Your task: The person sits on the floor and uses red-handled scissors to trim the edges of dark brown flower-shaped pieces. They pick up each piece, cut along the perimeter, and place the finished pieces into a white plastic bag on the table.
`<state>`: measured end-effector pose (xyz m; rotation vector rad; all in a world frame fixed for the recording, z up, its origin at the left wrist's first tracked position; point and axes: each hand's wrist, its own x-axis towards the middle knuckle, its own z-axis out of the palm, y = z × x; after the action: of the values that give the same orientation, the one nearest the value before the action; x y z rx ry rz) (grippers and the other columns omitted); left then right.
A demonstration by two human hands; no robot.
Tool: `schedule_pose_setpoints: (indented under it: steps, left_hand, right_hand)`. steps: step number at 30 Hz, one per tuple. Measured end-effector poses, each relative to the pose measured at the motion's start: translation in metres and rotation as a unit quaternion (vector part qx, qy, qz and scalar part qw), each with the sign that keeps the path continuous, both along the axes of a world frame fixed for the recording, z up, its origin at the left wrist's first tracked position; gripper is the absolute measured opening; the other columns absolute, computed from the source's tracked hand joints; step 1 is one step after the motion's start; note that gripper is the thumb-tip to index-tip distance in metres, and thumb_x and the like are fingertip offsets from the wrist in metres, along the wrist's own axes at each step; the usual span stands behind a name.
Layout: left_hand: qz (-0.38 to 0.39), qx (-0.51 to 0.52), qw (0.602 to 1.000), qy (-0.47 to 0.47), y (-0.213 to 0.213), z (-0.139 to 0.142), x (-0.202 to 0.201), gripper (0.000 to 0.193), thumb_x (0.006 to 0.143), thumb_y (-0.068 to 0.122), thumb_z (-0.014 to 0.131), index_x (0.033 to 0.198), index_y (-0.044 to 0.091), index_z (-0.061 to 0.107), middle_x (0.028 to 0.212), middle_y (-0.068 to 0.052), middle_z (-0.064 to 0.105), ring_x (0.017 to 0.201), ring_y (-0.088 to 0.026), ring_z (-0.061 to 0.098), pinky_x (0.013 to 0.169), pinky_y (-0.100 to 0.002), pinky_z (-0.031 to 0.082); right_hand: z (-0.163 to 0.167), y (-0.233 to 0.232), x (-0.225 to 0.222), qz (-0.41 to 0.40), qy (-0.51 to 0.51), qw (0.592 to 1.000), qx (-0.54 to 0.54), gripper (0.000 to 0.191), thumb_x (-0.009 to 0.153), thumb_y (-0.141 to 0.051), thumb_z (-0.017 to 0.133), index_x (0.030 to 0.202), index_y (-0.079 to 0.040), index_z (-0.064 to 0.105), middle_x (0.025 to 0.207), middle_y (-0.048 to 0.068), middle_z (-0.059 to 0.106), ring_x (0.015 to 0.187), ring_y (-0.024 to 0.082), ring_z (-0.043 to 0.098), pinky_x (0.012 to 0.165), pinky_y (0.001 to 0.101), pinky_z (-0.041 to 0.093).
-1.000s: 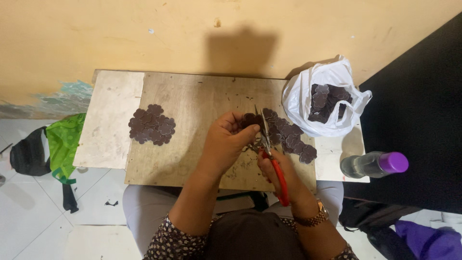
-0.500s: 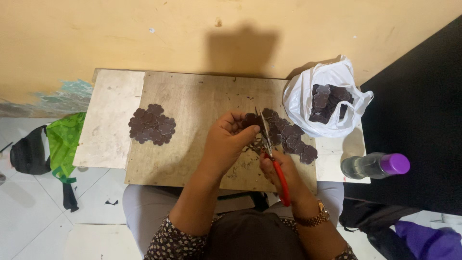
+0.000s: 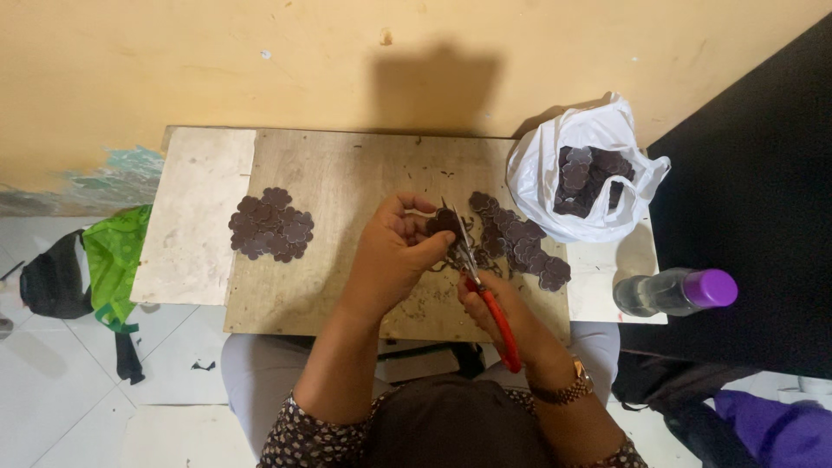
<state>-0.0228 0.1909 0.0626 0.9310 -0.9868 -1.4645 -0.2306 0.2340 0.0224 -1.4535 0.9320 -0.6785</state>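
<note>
Person, top view: dark top w/ small pale dotted print, short sleeves [image 3: 299,433]; gold-tone metal wristwatch [image 3: 562,390] on rt. wrist; grey trousers [image 3: 260,368].

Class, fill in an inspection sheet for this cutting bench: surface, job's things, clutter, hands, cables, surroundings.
Surface: wooden board on a low table, scattered with small dark trimmings.
Job's things: red-handled scissors; small dark piece at the blades; dark flower-shaped pieces in a left pile and a right pile.
Clutter: white bag of more pieces; purple-capped bottle.
Hands: left hand pinches the piece; right hand works the scissors.
Cables: nothing seen.
Surroundings: yellow wall, green bag on tiled floor.
</note>
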Motion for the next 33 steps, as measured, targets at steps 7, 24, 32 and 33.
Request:
schedule_pose_setpoints:
  steps: [7,24,32,33]
  left_hand:
    - [-0.001,0.004,1.0,-0.005,0.001,0.004,0.002,0.033,0.089,0.0,0.073,0.115,0.001,0.052,0.089,-0.009,0.072,0.071,-0.007,0.063,0.06,-0.02,0.051]
    - [-0.008,0.023,0.998,-0.063,0.001,0.017,0.01,0.043,0.084,0.001,0.076,0.118,0.0,0.049,0.084,-0.01,0.072,0.071,-0.01,0.068,0.06,-0.021,0.054]
    - [-0.009,0.036,0.997,-0.074,0.002,0.018,0.012,0.041,0.085,0.003,0.074,0.117,0.001,0.049,0.084,-0.01,0.073,0.071,-0.01,0.068,0.059,-0.021,0.052]
    - [-0.009,0.032,0.997,-0.076,0.001,0.018,0.012,0.04,0.086,0.004,0.074,0.118,0.0,0.049,0.083,-0.01,0.073,0.07,-0.01,0.068,0.059,-0.021,0.053]
  right_hand:
    - [-0.006,-0.002,0.0,0.006,-0.032,0.998,-0.047,0.042,0.104,-0.051,0.055,0.093,-0.011,0.053,0.076,-0.007,0.046,0.066,0.005,0.041,0.057,0.0226,0.039]
    - [-0.007,-0.002,-0.007,0.005,-0.006,0.999,0.037,0.05,0.096,-0.061,0.055,0.087,-0.011,0.056,0.064,-0.01,0.043,0.052,0.004,0.039,0.045,0.0215,0.034]
    - [-0.011,-0.002,-0.007,0.005,-0.035,0.998,0.043,0.046,0.098,-0.055,0.058,0.089,-0.01,0.056,0.066,-0.01,0.042,0.057,0.003,0.037,0.049,0.0213,0.032]
    - [-0.012,-0.003,-0.006,0.009,-0.038,0.999,0.037,0.046,0.099,-0.054,0.058,0.088,-0.01,0.055,0.066,-0.01,0.042,0.056,0.004,0.037,0.049,0.0215,0.032]
